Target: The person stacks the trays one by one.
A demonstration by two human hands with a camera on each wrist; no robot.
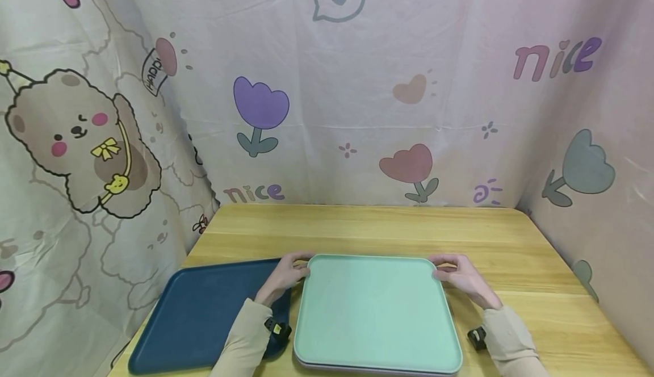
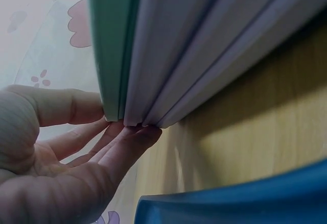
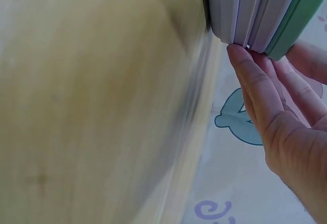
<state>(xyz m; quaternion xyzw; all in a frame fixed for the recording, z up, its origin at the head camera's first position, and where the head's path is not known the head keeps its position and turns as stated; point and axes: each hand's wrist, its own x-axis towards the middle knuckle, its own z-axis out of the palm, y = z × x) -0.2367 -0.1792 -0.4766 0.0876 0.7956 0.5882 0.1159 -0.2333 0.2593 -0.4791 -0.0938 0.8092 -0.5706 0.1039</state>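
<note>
A mint green tray (image 1: 378,309) lies on top of a stack, over several lavender trays (image 2: 168,40) whose edges show in both wrist views. At the far left corner of this stack is my left hand (image 1: 286,277), thumb against the green rim and long fingers along the sides of the lavender trays. My right hand (image 1: 462,277) touches the far right corner in much the same way. In the right wrist view its fingertips (image 3: 236,51) lie against the lavender edges, with the thumb at the green tray's edge.
A dark blue tray (image 1: 204,314) lies left of the stack, partly behind my left forearm. Everything stands on a wooden table (image 1: 378,226). Patterned cloth (image 1: 337,82) hangs behind the table and along both sides.
</note>
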